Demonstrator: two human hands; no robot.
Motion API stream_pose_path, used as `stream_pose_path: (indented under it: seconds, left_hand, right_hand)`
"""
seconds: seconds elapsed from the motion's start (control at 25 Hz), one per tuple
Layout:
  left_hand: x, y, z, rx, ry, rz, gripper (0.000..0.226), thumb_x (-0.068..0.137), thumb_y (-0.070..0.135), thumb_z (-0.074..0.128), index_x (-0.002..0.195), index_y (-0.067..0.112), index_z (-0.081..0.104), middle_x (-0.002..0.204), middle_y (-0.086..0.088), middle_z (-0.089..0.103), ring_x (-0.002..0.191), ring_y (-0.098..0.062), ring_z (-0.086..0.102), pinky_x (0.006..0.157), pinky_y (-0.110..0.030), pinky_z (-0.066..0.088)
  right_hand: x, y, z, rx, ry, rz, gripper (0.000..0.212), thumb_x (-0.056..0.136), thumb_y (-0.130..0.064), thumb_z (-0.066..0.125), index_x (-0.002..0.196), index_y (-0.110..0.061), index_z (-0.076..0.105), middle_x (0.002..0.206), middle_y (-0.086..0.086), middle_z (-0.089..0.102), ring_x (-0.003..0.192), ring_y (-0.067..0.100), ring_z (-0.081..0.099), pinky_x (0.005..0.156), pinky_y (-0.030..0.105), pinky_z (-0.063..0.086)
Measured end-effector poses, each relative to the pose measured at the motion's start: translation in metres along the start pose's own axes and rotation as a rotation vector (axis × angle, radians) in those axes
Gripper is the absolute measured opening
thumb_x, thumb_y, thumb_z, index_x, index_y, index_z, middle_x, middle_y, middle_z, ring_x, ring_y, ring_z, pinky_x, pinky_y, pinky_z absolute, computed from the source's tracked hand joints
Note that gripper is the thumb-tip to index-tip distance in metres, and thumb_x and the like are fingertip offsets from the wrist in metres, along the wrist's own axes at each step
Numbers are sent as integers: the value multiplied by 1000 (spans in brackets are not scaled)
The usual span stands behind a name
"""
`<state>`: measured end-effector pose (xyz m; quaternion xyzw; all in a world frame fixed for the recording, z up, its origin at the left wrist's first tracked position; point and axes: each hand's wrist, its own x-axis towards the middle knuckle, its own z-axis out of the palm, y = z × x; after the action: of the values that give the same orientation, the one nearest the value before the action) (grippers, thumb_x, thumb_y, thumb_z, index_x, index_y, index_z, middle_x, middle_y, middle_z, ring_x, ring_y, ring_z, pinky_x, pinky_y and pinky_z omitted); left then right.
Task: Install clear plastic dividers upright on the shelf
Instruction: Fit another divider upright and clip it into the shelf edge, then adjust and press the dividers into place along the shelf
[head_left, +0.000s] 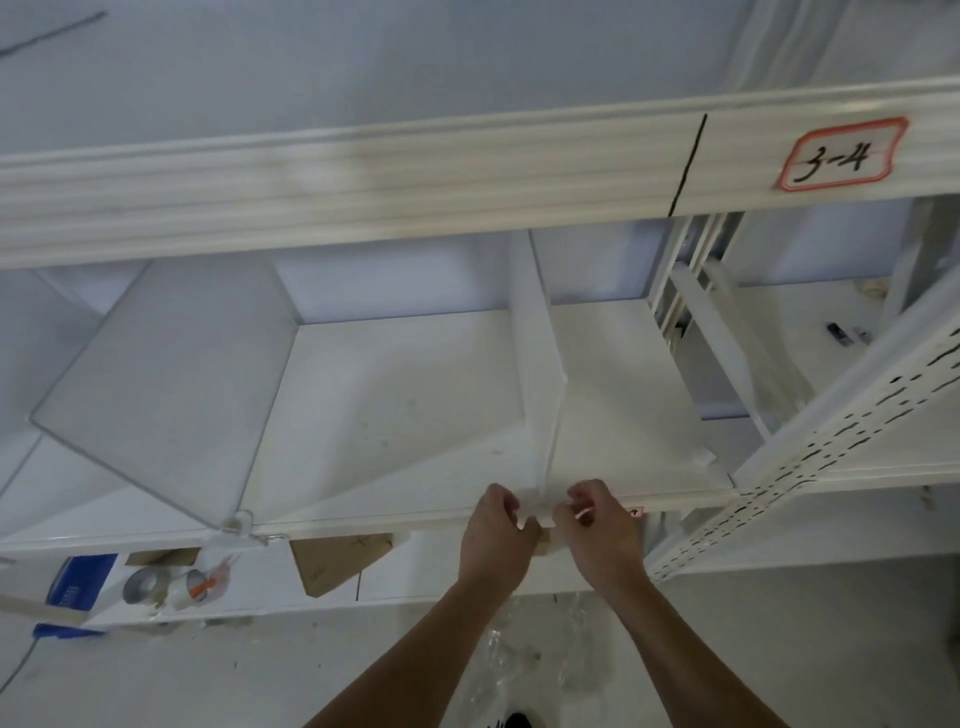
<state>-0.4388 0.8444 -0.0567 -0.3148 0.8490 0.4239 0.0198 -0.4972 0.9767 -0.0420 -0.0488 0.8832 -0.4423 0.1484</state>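
Observation:
A clear plastic divider (537, 364) stands upright on the white shelf (405, 395), running from the back wall to the front lip. My left hand (496, 540) and my right hand (602, 535) meet at its front bottom corner, fingers pinched on the divider's foot at the shelf edge. A second clear divider (166, 384) stands to the left, held by a clear clip (238, 521) at the front edge.
An upper shelf beam (363, 182) carries a red-bordered label "3-4" (841, 154). A perforated white upright (831, 447) rises at right. Below lie tape rolls (171, 586), a blue box (80, 579), cardboard (337, 564) and crumpled plastic wrap (530, 654) on the floor.

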Motion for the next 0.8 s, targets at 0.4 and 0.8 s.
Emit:
stream_pose_path:
  seconds: [0.4,0.8]
  left_hand:
    - [20,33,6,529,15,392,53,88,36,67,136,13,57,119,-4,72,108,-22,69,99,-33,54]
    - [18,27,-20,502,-194,337,36,96,25,61,130,13,58,114,-8,72,104,-30,69,96,-43,56]
  right_hand:
    - [16,-71,8,-371,-147,-108,41,108,-28,35,126,0,59,107,24,70,100,39,68,87,40,54]
    - [4,-76,4,-286,-158,-7,39,108,-33,39,101,-4,65,84,10,67,85,28,67,67,23,46]
